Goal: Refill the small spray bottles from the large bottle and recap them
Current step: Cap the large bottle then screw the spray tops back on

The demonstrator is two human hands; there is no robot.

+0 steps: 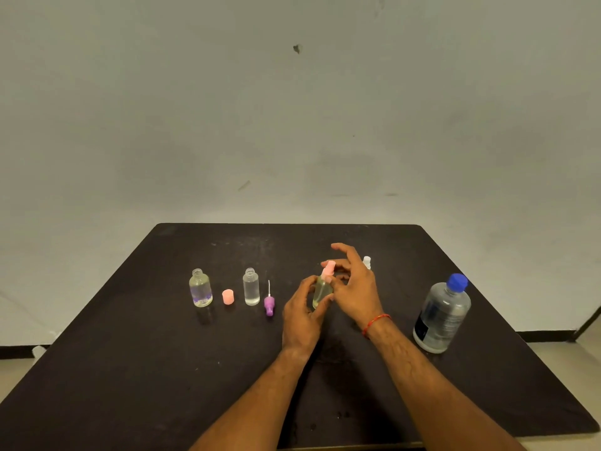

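My left hand [300, 315] grips a small clear spray bottle [322, 292] with yellowish liquid at the table's middle. My right hand [353, 284] pinches the pink spray head [329, 270] on top of that bottle. Two uncapped small bottles stand to the left: one with purple beads at its base [200, 288], one with clear liquid [251, 287]. A pink cap [228, 296] stands between them. A purple spray head with its dip tube [269, 302] lies right of the second bottle. The large bottle with a blue cap [442, 315] stands at the right.
A small white cap or sprayer [367, 262] peeks out behind my right hand. The black table [130, 369] ends against a pale wall at the back. A red thread band [375, 323] circles my right wrist.
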